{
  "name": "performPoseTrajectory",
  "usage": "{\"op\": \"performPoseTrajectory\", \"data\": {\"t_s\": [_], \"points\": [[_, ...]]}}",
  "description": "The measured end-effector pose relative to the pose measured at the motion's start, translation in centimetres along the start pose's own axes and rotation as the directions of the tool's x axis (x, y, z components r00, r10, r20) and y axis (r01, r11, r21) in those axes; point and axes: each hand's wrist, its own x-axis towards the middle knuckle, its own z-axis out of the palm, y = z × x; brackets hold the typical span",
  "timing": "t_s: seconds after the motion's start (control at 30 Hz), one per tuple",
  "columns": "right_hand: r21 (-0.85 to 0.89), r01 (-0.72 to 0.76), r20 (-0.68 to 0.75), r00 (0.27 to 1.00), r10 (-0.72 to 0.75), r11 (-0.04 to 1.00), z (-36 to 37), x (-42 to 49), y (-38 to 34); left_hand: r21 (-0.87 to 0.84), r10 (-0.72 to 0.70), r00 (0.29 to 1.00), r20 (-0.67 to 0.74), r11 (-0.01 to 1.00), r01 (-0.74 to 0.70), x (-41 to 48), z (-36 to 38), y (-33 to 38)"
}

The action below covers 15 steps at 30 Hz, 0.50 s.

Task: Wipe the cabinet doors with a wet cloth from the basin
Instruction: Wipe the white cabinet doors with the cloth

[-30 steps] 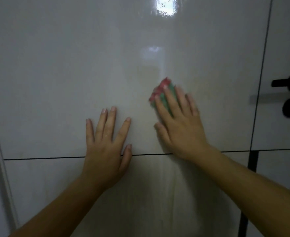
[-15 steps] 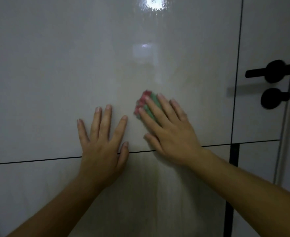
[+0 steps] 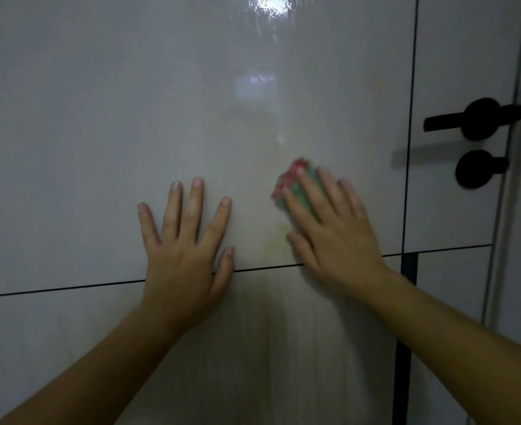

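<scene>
Left hand (image 3: 185,250) splayed flat across the dark seam (image 3: 69,288); just above the seam, a yellowish smear (image 3: 277,242); right hand (image 3: 335,237), nearer it, presses the red-green cloth (image 3: 291,182) flat-fingered onto the upper cabinet door (image 3: 161,102).

Lighting dim. Black lever handle (image 3: 480,119) sits above a black round knob (image 3: 475,168) at right, beside a pale door frame (image 3: 516,210). Bright glare (image 3: 273,3) at top edge.

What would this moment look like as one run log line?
stage: wiping cabinet door | right hand: presses green-and-red cloth on door | left hand: flat on door | black handle: untouched
</scene>
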Motion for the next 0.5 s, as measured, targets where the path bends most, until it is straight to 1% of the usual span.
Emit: {"op": "performPoseTrajectory", "data": {"t_s": [0.03, 0.07, 0.1, 0.13, 0.17, 0.2, 0.23, 0.27, 0.33, 0.37, 0.43, 0.47, 0.5], "points": [[0.044, -0.135, -0.027, 0.99, 0.136, 0.99, -0.6, 1.6, 0.8, -0.004, 0.001, 1.0, -0.001, 1.0, -0.001, 0.0, 0.0, 0.0], [0.109, -0.277, -0.053, 0.958, 0.283, 0.955, -1.3, 3.2, 1.5, -0.003, 0.002, 1.0, -0.003, 1.0, -0.002, 0.0, 0.0, 0.0], [0.169, -0.387, -0.059, 0.914, 0.401, 0.907, -2.1, 4.5, 1.9, 0.002, 0.001, 1.0, -0.003, 1.0, -0.001, -0.1, 0.0, 0.0], [0.203, -0.449, -0.057, 0.882, 0.468, 0.87, -2.3, 5.1, 1.8, 0.003, 0.001, 1.0, -0.002, 1.0, -0.001, -0.1, 0.0, -0.1], [0.194, -0.46, -0.046, 0.878, 0.477, 0.866, -2.2, 4.7, 1.0, 0.001, 0.002, 1.0, -0.002, 1.0, -0.002, -0.1, 0.0, -0.2], [0.162, -0.422, -0.025, 0.902, 0.431, 0.892, -1.6, 3.4, -0.2, -0.002, 0.005, 1.0, -0.002, 1.0, -0.005, -0.1, 0.0, -0.2], [0.133, -0.338, 0.01, 0.94, 0.34, 0.932, -0.7, 1.4, -2.0, -0.006, 0.009, 1.0, 0.0, 1.0, -0.009, -0.1, 0.0, -0.2], [0.112, -0.225, 0.034, 0.974, 0.223, 0.968, 0.2, -0.9, -3.9, -0.009, 0.014, 1.0, 0.003, 1.0, -0.014, -0.2, 0.0, -0.2], [0.097, -0.021, 0.033, 0.999, 0.017, 0.995, 1.9, -4.9, -6.6, -0.015, 0.022, 1.0, 0.007, 1.0, -0.022, -0.3, -0.1, -0.2], [0.1, 0.019, 0.016, 1.0, -0.02, 0.995, 2.6, -5.8, -7.3, -0.027, 0.02, 1.0, 0.008, 0.999, -0.02, -0.4, -0.2, -0.2], [0.112, -0.017, -0.002, 1.0, 0.017, 0.994, 2.8, -5.8, -7.9, -0.07, 0.006, 1.0, 0.006, 0.998, -0.006, -0.5, -0.3, -0.2], [0.119, -0.018, -0.005, 1.0, 0.019, 0.993, 2.6, -5.5, -8.1, -0.088, -0.003, 1.0, 0.004, 0.996, 0.003, -0.5, -0.4, -0.1], [0.123, 0.014, -0.006, 1.0, -0.013, 0.992, 2.5, -5.4, -7.9, -0.093, -0.011, 1.0, 0.0, 0.996, 0.011, -0.5, -0.4, 0.0]]}}
